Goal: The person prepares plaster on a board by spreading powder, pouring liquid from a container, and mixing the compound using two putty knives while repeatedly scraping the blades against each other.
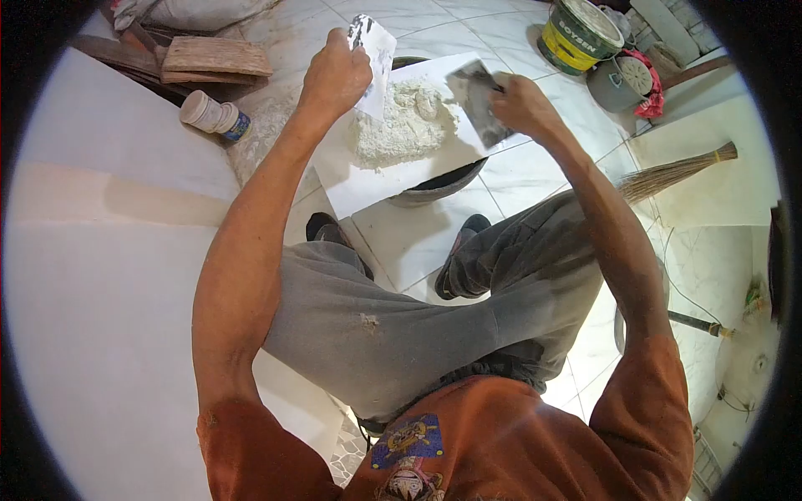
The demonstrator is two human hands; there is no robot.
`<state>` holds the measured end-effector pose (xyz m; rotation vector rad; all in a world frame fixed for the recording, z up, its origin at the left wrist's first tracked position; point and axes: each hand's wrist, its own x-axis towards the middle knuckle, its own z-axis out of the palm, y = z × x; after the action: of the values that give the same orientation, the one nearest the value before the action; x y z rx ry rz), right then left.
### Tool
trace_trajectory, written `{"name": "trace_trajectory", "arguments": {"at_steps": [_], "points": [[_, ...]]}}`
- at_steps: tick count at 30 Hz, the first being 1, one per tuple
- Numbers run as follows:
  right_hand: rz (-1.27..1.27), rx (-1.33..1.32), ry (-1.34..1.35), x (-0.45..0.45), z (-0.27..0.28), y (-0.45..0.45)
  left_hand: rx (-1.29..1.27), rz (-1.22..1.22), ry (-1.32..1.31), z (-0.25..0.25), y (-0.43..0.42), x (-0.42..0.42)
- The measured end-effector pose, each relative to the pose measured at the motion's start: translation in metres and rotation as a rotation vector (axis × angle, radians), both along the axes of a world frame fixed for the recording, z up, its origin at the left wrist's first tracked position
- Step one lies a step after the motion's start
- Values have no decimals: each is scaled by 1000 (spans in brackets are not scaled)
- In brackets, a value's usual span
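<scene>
My left hand [337, 77] is closed on a white putty scraper [376, 63] with dark smears, its blade tilted down at the left side of a crumbly whitish powder heap [405, 125]. The heap lies on a white board [355, 190], which rests across a dark round tub [443, 188] between my feet. On the other side, my right hand [526, 107] grips a broad metal putty knife [480, 104]. Its grey blade is slightly blurred and stands over the board's right edge, close to the powder.
A green and yellow pail [576, 37] and a grey bucket [620, 85] stand at the back right. A stick broom [681, 171] lies beyond my right arm. Stacked containers [215, 115] and wooden planks [215, 58] are at the left, on and around the tiled floor [393, 242].
</scene>
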<state>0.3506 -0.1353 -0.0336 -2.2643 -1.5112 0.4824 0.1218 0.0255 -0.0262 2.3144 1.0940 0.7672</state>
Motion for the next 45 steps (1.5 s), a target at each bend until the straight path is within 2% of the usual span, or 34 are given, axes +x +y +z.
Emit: {"name": "trace_trajectory", "arguments": {"at_steps": [1,5,6,8,10,12,13,17,19,20,24,27,31,33,36,38,40,43,44,45], "points": [[-47,-5,248,21,-13,-12,11,-25,-6,0,1,1],[-485,-66,864,41,-62,-40,37,-131,-44,6,-5,4],[-155,-55,571,77,-110,-39,48,-149,-53,7,-6,5],[264,36,301,117,-194,-29,71,-187,-69,8,-9,8],[569,-44,-406,39,-98,-33,58,-222,-73,0,-8,12],[92,67,432,25,-120,-16,54,-242,-55,0,-9,14],[-451,75,1092,-9,-90,-14,54,-244,-31,0,-14,14],[-262,142,1043,-20,-60,-9,-23,-274,-17,-4,-26,13],[-216,157,1022,-21,-52,0,67,-317,20,0,-41,15],[-253,107,938,-22,-50,9,73,-310,28,0,-47,19],[-115,187,853,-28,-40,21,-15,-217,99,-4,-59,34],[-149,248,993,-39,-23,27,28,-195,118,-7,-60,36],[-162,156,859,-40,1,11,39,-125,174,-8,-54,33],[124,152,432,26,-58,19,-13,-95,254,-5,-46,30],[237,71,215,117,-104,13,-48,-57,209,-11,-34,25],[-7,-14,439,132,-119,17,-66,-30,180,-8,-30,21],[-363,-70,779,103,-96,17,-65,-8,151,-2,-27,19],[829,166,-632,88,-87,24,-50,15,98,2,-23,17],[893,313,-539,80,-88,25,-53,18,72,2,-20,17],[670,201,-210,72,-88,28,-57,22,47,2,-19,16]]}}
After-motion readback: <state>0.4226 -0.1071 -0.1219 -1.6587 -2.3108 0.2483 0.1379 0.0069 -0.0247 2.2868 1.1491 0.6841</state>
